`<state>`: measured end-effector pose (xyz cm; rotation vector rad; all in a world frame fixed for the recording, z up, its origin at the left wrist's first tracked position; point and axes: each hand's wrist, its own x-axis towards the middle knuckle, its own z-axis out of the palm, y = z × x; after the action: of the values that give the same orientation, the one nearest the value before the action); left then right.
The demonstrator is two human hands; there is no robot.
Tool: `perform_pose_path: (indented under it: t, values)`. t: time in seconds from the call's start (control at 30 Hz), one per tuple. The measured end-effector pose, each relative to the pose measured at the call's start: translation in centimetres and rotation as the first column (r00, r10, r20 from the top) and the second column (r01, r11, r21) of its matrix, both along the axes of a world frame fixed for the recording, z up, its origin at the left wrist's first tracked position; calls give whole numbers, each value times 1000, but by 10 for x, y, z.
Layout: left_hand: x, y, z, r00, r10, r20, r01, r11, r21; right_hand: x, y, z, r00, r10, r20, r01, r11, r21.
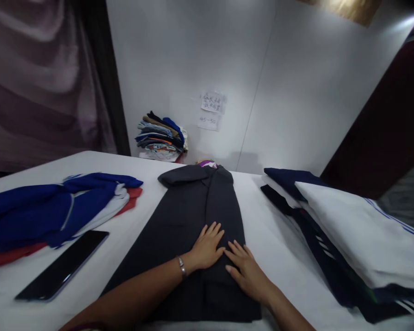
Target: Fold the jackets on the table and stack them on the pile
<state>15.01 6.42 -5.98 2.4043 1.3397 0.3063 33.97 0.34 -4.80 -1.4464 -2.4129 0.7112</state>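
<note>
A dark grey garment lies stretched out lengthwise on the white table, with a bunched, collar-like part at its far end. My left hand rests palm down on its middle, fingers spread, a metal bracelet on the wrist. Just to the right, my right hand lies flat near the garment's right edge, fingers apart. The two hands almost meet at the thumb and fingertips. Neither one grips the cloth.
Left lie a blue jacket over white and red cloth, and a black phone. Folded clothes are stacked on the right. Another clothes pile stands at the back, beside the wall with paper notes.
</note>
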Motion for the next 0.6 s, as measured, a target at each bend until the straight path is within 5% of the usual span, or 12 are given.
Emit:
perform_pose_path:
  t: [0.17,0.3,0.6]
  values:
    - [-8,14,3,989,43,143,-27,993,-112,-16,2,10,1000,-6,18,2,979,202]
    - [-40,52,13,944,224,240,-226,974,-21,-27,5,-18,986,102,135,-126,975,183]
    - [-155,162,38,758,629,172,-652,733,193,-19,20,-77,947,166,276,-245,929,278]
